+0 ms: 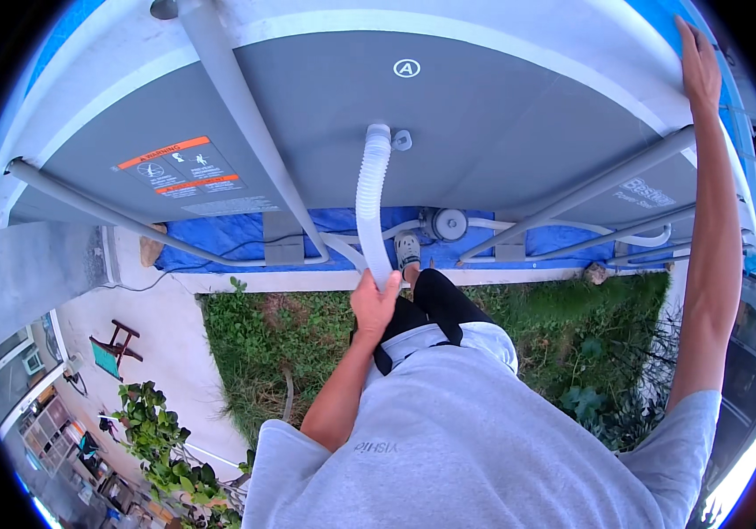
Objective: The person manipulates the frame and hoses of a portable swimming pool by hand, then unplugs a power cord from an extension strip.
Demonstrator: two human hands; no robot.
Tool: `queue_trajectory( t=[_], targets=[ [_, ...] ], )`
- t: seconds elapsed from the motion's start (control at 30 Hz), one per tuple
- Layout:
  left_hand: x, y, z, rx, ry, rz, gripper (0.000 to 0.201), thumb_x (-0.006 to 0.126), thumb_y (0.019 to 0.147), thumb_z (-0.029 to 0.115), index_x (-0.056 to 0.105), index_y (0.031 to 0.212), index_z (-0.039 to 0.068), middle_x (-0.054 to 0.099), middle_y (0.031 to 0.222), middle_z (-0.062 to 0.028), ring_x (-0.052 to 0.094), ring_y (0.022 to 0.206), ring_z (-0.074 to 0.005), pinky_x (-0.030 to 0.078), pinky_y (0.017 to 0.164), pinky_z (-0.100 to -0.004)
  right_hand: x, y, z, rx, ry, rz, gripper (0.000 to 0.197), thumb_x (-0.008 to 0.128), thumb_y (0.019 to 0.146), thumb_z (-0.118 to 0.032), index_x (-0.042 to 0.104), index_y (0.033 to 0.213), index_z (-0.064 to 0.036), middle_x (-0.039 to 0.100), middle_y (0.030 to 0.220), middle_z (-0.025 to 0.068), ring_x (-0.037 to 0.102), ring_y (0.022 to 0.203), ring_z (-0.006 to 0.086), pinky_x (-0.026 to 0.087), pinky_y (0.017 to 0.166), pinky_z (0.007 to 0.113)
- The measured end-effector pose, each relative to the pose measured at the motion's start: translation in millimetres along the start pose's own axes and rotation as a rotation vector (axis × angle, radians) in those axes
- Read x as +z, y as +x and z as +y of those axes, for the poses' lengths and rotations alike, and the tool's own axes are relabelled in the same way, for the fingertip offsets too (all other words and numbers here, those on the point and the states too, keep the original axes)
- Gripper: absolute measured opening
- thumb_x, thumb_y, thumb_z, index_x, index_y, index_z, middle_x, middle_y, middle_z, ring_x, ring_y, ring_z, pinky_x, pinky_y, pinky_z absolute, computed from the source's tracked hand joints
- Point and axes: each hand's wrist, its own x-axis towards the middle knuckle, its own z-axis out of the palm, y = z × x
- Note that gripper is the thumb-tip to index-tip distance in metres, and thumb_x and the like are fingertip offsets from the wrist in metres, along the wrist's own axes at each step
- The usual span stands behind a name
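A white corrugated hose (pixel 372 189) runs down from a fitting on the grey wall of an above-ground pool (pixel 493 123). My left hand (pixel 374 304) is closed around the hose's lower part, in front of my body. Beside the hose's upper end, a small translucent plug (pixel 403 140) sticks out of the wall. High on the right, my right hand (pixel 701 66) reaches up to the pool's rim and touches it, fingers stretched out and holding nothing. Below the wall stands a round grey pump (pixel 447 224) with pale hoses joined to it, close to my shoe (pixel 407 249).
Slanting grey frame legs (pixel 250 115) brace the pool wall. A blue tarp (pixel 206 236) lies under it, with a dark cable across it. Grass (pixel 281 331) grows beyond a pale curb. A folding stool (pixel 113 351) and a leafy plant (pixel 153 432) are at the left.
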Motion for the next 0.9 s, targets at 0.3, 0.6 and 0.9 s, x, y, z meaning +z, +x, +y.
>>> queue_trajectory(
  t=[0.3,0.6,0.9],
  targets=[
    [-6,-21,44,0.021,0.06,-0.029,0.032,0.065,0.076,0.035,0.06,0.084,0.004,0.062,0.068,-0.0137,0.063,0.065,-0.0285,0.047,0.058,-0.0356,-2,2,-2,-0.018,0.041,0.005,0.062,0.035,0.084,-0.058,0.053,0.12,-0.0118,0.052,0.12,0.0143,0.048,0.111,0.0313,0.032,0.099,0.038],
    [-58,-29,61,0.047,-0.014,0.101,0.024,0.07,0.07,0.022,0.061,0.08,0.002,0.061,0.066,-0.0138,0.063,0.06,-0.0221,0.048,0.056,-0.0318,4,4,11,-0.059,0.005,0.046,0.06,0.037,0.084,-0.057,0.053,0.121,-0.0117,0.053,0.12,0.0151,0.048,0.111,0.0318,0.033,0.097,0.038],
    [-105,52,-48,0.205,0.484,-0.06,0.03,0.063,0.076,0.034,0.057,0.082,0.006,0.06,0.069,-0.0134,0.059,0.067,-0.0336,0.046,0.059,-0.0407,3,4,-1,-0.059,0.061,0.056,0.056,0.04,0.083,-0.054,0.059,0.113,-0.011,0.058,0.111,0.0139,0.053,0.105,0.0302,0.037,0.094,0.039]
  ],
)
